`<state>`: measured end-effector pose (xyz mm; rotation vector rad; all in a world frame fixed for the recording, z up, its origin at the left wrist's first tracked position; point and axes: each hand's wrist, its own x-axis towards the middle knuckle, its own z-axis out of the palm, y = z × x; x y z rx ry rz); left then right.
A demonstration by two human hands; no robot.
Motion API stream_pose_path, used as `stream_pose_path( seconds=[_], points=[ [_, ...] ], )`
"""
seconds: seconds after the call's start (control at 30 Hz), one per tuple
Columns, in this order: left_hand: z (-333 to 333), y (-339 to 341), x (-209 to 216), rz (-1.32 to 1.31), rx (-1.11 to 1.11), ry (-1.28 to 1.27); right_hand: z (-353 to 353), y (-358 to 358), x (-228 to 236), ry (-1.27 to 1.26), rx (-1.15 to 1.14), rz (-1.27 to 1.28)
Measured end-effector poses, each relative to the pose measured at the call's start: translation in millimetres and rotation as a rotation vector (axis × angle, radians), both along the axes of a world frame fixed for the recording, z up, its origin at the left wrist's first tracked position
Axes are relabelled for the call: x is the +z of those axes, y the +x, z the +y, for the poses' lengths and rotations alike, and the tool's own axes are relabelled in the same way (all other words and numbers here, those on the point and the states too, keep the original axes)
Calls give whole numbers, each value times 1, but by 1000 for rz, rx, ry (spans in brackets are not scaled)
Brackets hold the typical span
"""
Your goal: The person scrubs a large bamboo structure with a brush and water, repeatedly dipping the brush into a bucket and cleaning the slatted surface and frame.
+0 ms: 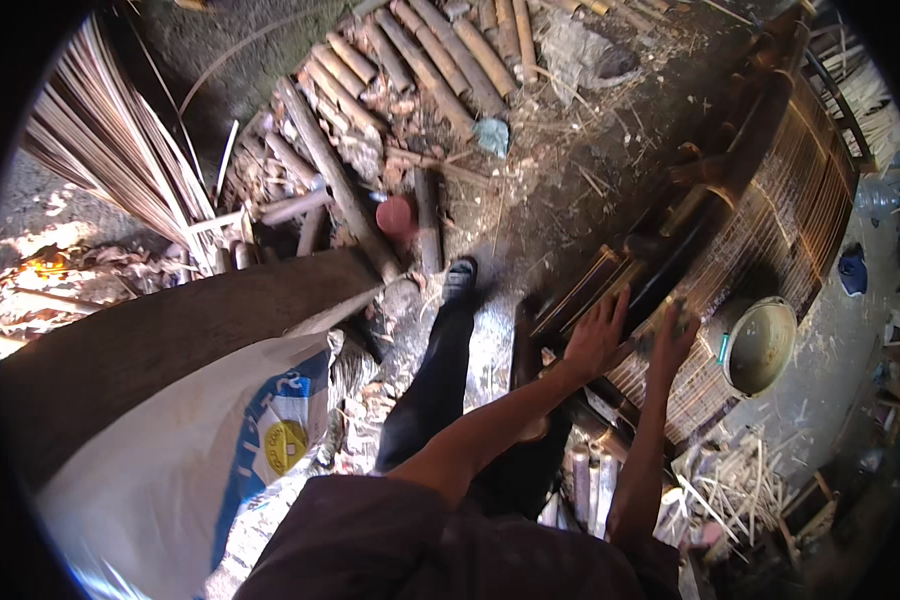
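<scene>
A brown bamboo bench with a slatted surface runs from beside my legs to the far right, with a thick dark pole along its side. My left hand lies over the near part of this frame, fingers spread and holding nothing. Close by on its right, my right hand is over the slats, its fingers stretched forward and slightly blurred. I see no tool in it. To the right of that hand is a pale round bucket at the slats' edge; whether it stands on them I cannot tell.
A white sack with blue and yellow print fills the near left, beside a broad brown board. Cut bamboo lengths lie on the far floor. Thin strips stand bundled far left; loose slivers are piled near right.
</scene>
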<state>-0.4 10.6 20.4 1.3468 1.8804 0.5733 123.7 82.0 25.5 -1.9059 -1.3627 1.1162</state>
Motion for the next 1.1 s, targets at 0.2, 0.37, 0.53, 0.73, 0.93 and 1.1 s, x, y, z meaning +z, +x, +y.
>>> stream_pose_path(
  seconds=[0.2,0.37,0.53,0.73,0.93,1.1],
  points=[
    [-55,-71,-11,-362,29,44,42,-49,-24,32,-156,-278],
    [-130,-200,-61,-29,-23,-95,50,-31,-37,-89,-178,-483],
    [-192,-363,-70,230,243,-191,48,-55,-19,-260,-226,-513],
    [-165,-431,-3,301,289,-335,50,-64,-9,-285,-254,-540],
    [-115,-430,-18,245,-112,-158,49,-72,-8,-199,-260,-530],
    [-7,-380,0,42,10,-245,43,-69,-8,-188,-225,-583]
  ],
)
